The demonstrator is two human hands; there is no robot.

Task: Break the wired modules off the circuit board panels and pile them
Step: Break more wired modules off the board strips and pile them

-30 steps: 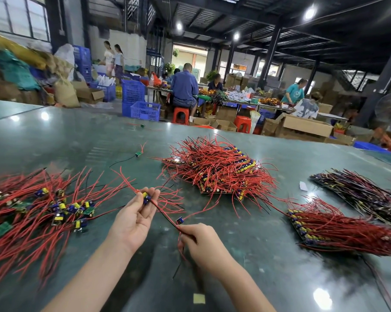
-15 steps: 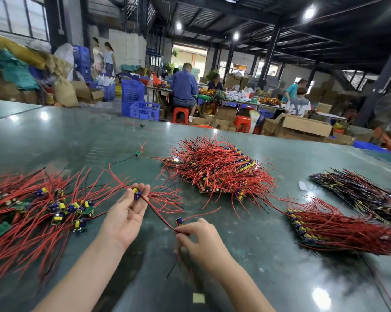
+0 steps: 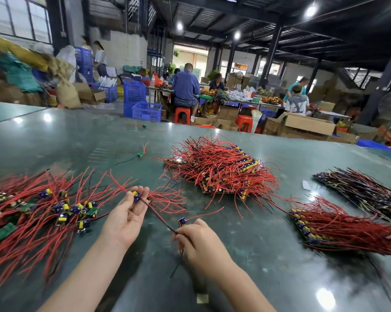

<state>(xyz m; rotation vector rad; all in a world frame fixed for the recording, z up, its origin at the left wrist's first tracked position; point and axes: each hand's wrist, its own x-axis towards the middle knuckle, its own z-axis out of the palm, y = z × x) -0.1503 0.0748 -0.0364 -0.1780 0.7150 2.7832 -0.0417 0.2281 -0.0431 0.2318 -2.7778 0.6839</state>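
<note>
Holding a module [image 3: 135, 196] at the left hand's [image 3: 126, 218] fingertips, palm up; pinching its wires [image 3: 160, 218] in the right hand [image 3: 200, 240]. Lying just left of the left hand: the pile [image 3: 32, 210], nearer that hand. Wires running diagonally between hands, held apart.

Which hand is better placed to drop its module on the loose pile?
Left, probably. The left hand holds a module at its fingertips, right beside the loose pile. The right hand pinches wires nearer the table's middle, farther from it.
</note>
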